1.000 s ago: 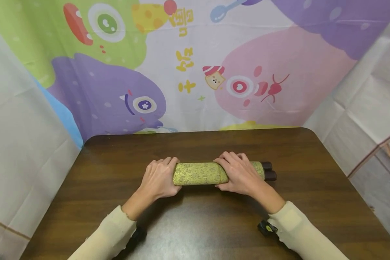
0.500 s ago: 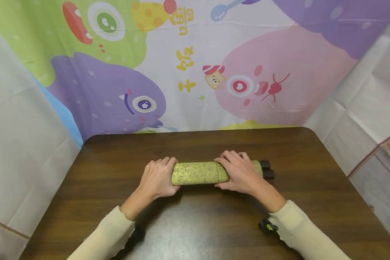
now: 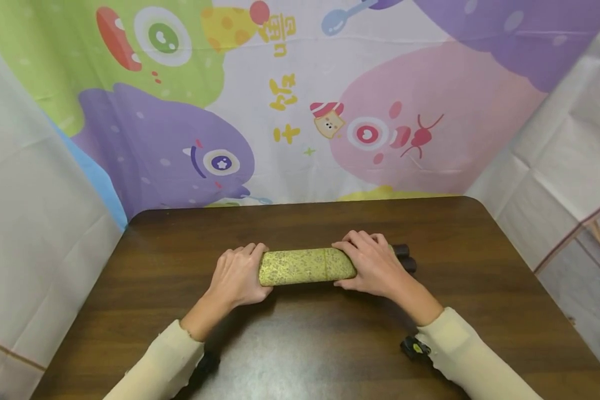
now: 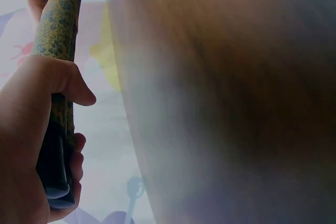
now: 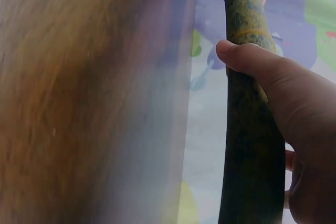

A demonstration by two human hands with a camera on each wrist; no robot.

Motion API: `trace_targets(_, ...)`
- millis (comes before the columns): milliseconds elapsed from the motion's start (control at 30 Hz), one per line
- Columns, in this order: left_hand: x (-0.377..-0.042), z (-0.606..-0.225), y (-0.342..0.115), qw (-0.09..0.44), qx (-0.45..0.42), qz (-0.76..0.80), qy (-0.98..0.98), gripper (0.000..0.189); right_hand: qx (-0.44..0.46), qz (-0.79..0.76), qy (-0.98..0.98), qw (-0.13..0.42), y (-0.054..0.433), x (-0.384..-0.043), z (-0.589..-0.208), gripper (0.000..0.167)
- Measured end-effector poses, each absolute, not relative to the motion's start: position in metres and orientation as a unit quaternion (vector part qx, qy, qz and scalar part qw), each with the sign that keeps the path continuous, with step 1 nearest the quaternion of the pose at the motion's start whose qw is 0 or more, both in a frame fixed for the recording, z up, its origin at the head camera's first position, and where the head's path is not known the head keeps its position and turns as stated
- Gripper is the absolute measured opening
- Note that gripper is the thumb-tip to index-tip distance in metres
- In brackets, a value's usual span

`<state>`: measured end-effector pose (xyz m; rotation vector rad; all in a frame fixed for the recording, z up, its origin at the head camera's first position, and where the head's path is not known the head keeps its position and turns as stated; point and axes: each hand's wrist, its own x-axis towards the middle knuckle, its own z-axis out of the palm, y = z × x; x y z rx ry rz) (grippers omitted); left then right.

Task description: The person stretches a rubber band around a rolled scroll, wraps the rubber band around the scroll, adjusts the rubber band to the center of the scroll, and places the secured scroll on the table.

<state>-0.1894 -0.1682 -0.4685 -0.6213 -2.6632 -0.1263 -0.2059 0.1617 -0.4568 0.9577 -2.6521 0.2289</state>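
Observation:
A rolled scroll [image 3: 300,266] covered in yellow-green patterned brocade lies crosswise between both hands, over the table. Two dark rod ends [image 3: 404,258] stick out at its right side, past the right hand. My left hand [image 3: 237,276] grips the scroll near its left end, thumb on the near side and fingers over the far side. In the left wrist view, two black rod ends [image 4: 55,166] show beneath that palm. My right hand [image 3: 370,264] grips the scroll toward its right end, thumb [image 5: 239,56] lying across it in the right wrist view. A seam crosses the brocade beside that hand.
A dark brown wooden table [image 3: 300,344] lies under the hands. Behind it hangs a curtain [image 3: 300,166] with cartoon creatures. Pale wall coverings [image 3: 570,150] close in the sides. A small black device [image 3: 414,348] sits at the right sleeve.
The scroll has shifted left and tilted slightly, its right side higher. My left hand has moved left with it. My right hand sits a little further right, nearer the dark rod ends.

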Motion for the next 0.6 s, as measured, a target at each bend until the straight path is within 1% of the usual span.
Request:
trace_targets(300,-0.189,-0.471,-0.158,0.215,-0.254,-0.033,-0.942,0.067,0.365,0.063,-0.915,0.157,0.148,-0.201,-0.460,0.085)
trace_targets(433,-0.189,-0.470,-0.160,0.210,-0.240,-0.035,-0.947,0.066,0.353,0.077,-0.919,0.157,0.154,-0.201,-0.459,0.086)
trace_targets(600,-0.188,-0.467,-0.163,0.196,-0.223,-0.053,-0.953,0.067,0.340,0.092,-0.922,0.160,0.163,-0.205,-0.456,0.083)
